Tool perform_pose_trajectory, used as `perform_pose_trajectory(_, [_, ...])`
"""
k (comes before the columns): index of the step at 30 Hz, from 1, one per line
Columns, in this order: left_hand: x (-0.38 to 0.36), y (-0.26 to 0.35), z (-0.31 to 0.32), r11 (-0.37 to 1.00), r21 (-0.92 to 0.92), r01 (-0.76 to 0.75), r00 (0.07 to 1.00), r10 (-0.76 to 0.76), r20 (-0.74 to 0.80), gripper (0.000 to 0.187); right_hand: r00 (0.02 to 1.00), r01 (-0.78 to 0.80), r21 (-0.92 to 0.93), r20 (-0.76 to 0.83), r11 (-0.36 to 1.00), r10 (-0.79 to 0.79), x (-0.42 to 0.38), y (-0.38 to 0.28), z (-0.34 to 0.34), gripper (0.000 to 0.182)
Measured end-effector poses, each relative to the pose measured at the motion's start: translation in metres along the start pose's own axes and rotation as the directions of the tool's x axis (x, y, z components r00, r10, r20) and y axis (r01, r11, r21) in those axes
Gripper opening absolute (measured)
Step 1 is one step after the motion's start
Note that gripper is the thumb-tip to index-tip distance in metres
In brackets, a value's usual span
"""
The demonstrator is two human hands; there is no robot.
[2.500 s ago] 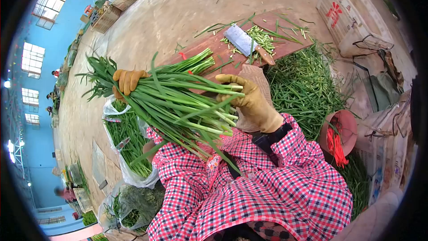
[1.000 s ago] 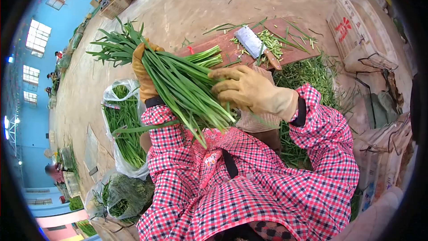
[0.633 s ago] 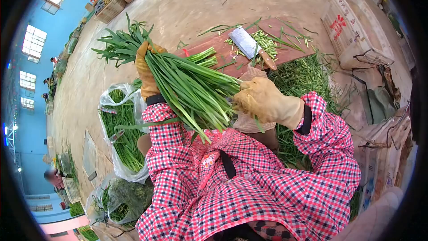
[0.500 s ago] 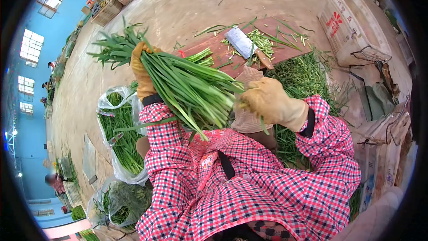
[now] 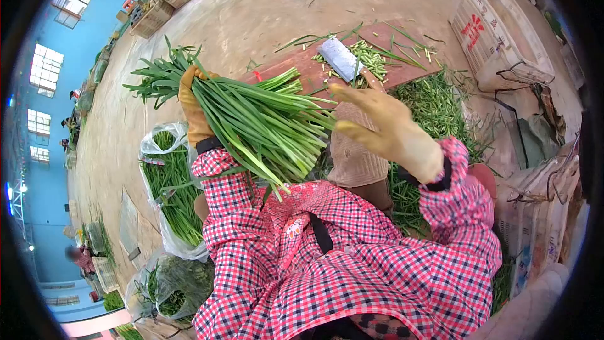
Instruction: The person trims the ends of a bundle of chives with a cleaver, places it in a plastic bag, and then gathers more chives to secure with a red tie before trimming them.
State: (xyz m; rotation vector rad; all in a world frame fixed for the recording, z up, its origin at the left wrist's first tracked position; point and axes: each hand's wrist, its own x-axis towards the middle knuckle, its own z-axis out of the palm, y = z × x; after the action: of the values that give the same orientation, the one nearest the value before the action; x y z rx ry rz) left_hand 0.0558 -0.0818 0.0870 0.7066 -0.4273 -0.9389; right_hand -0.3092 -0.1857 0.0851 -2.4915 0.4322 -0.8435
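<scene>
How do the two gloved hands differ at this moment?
The left hand is closed around the bunch of green stalks near its leafy end; the right hand is open, fingers spread, holding nothing. The left hand looks sharp, the right hand blurred. Both wear tan gloves and checked sleeves.

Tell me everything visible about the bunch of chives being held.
The bunch of chives is a thick sheaf of long flat green leaves with paler cut stem ends. It lies slanted, leafy tips fanning up left, cut ends toward the lap. The gloved left hand grips its upper part; the gloved right hand is open beside the cut ends, apart from them.
</scene>
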Motion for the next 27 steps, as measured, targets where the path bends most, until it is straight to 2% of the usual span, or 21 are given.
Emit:
perform_pose_trajectory(1, [-0.002,-0.002,0.006,1.0,-0.002,-0.008,0.998,0.008,-0.054,0.02,0.997,-0.04,0.056,0.066,0.998,0.036,0.009,0.0,0.008,0.041])
perform_pose_trajectory(4, [-0.005,-0.001,0.013,1.0,-0.002,-0.008,1.0,0.008,-0.018,0.019,0.938,0.057,-0.156,0.348,0.986,0.001,0.036,0.007,0.023,0.029])
perform_pose_trajectory(5, [-0.006,0.001,0.015,1.0,-0.003,-0.009,1.0,0.009,-0.018,0.018,0.911,0.078,-0.251,0.412,0.965,0.033,0.048,-0.001,0.017,0.02])
perform_pose_trajectory(8, [-0.015,0.002,0.027,0.999,-0.038,0.028,0.997,-0.026,0.072,0.019,0.93,0.267,-0.104,0.286,0.958,-0.228,0.059,0.012,0.035,0.018])
perform_pose_trajectory(9, [-0.017,0.001,0.025,0.997,-0.024,0.078,0.989,-0.074,0.125,0.015,0.906,0.31,-0.165,0.349,0.936,-0.238,0.068,0.0,0.032,0.015])
perform_pose_trajectory(12, [-0.021,-0.012,0.031,0.993,0.107,0.049,0.998,-0.051,0.02,0.019,0.855,0.337,-0.239,0.483,0.911,-0.19,0.091,-0.02,0.044,0.011])
perform_pose_trajectory(13, [-0.024,-0.016,0.032,0.99,0.118,0.084,0.993,-0.093,0.072,0.022,0.887,0.336,-0.242,0.406,0.91,-0.22,0.093,-0.023,0.053,0.01])
perform_pose_trajectory(16, [-0.025,-0.027,0.035,0.989,0.133,0.057,0.997,-0.064,0.045,0.022,0.971,0.23,-0.212,0.112,0.95,-0.21,0.103,-0.029,0.057,0.011])
perform_pose_trajectory(17, [-0.028,-0.026,0.039,0.992,0.074,0.106,0.994,-0.108,0.027,0.017,0.959,0.247,0.038,-0.154,0.968,-0.239,0.102,-0.023,0.055,0.015])
perform_pose_trajectory(20, [-0.02,-0.02,0.017,0.99,-0.065,0.126,0.986,-0.118,0.115,0.017,0.881,0.213,0.313,-0.47,0.926,-0.044,0.079,-0.016,0.018,0.021])
perform_pose_trajectory(21, [-0.021,-0.018,0.013,0.994,-0.073,0.077,0.996,-0.073,0.055,0.019,0.872,0.127,0.425,-0.478,0.896,0.103,0.062,-0.012,0.007,0.023])
perform_pose_trajectory(22, [-0.02,-0.015,0.006,0.991,-0.116,0.074,0.996,-0.068,0.052,0.019,0.85,0.048,0.535,-0.466,0.843,0.247,0.042,-0.007,-0.005,0.026])
perform_pose_trajectory(24, [-0.018,-0.008,-0.008,0.978,-0.2,0.062,0.997,-0.053,0.048,0.019,0.834,-0.254,0.572,-0.279,0.78,0.476,-0.001,0.032,-0.011,0.026])
perform_pose_trajectory(26, [-0.019,-0.004,-0.017,0.985,-0.161,0.064,0.995,-0.051,0.084,0.018,0.869,-0.481,0.252,0.012,0.84,0.494,-0.036,0.055,-0.001,0.034])
perform_pose_trajectory(27, [-0.019,-0.002,-0.014,0.983,-0.166,0.077,0.994,-0.063,0.087,0.018,0.875,-0.484,0.242,0.128,0.841,0.467,-0.046,0.053,0.008,0.04])
